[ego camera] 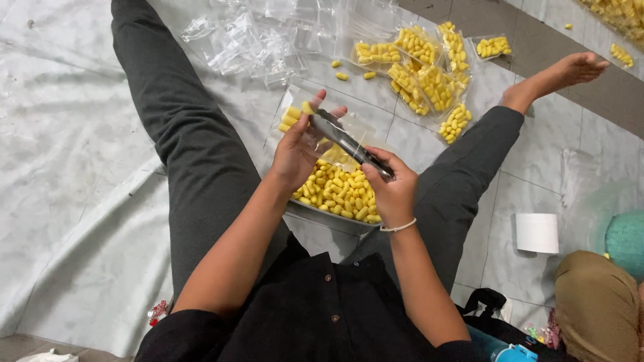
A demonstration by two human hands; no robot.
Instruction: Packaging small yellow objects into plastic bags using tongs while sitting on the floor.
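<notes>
Both our hands meet above a metal tray (pixel 315 213) heaped with small yellow pieces (pixel 339 191), between our outstretched legs on the pale floor. Our left hand (pixel 295 155) is closed around a clear plastic bag (pixel 315 124), pinching its edge, with a few yellow pieces inside. Our right hand (pixel 394 191) grips the near end of dark tongs (pixel 349 142), whose far end reaches the bag. Farther off lie filled bags (pixel 422 74) on the right and empty bags (pixel 248 37) beside them on the left.

A clear plastic bag (pixel 320 127) (some yellow capsules inside) held tilted above the metal tray (pixel 335 216).
</notes>
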